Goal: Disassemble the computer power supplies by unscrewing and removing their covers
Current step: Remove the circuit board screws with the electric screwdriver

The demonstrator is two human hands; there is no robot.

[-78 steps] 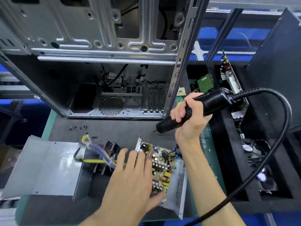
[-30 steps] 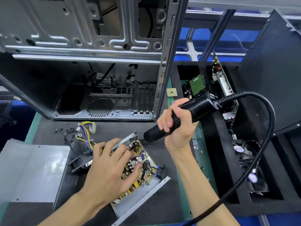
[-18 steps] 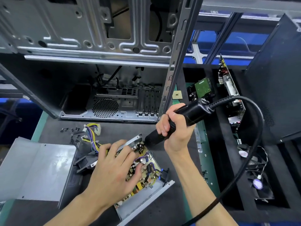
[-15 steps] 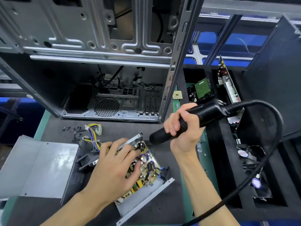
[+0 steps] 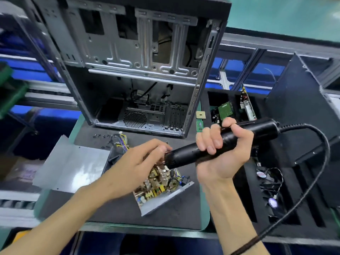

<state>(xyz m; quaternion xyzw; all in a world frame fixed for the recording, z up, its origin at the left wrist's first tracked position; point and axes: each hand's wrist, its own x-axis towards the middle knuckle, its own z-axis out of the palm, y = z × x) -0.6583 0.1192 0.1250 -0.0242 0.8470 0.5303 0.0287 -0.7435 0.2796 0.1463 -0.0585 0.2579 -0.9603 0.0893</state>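
While gripping the electric screwdriver (image 5: 220,146), right hand (image 5: 223,153), fingers curled.

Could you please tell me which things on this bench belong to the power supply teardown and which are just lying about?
In use:
- power supply, under the left hand
- screwdriver, gripped by the right hand
- cover, already off
- loose screws

Lying about:
- PC case
- green boards
- fan
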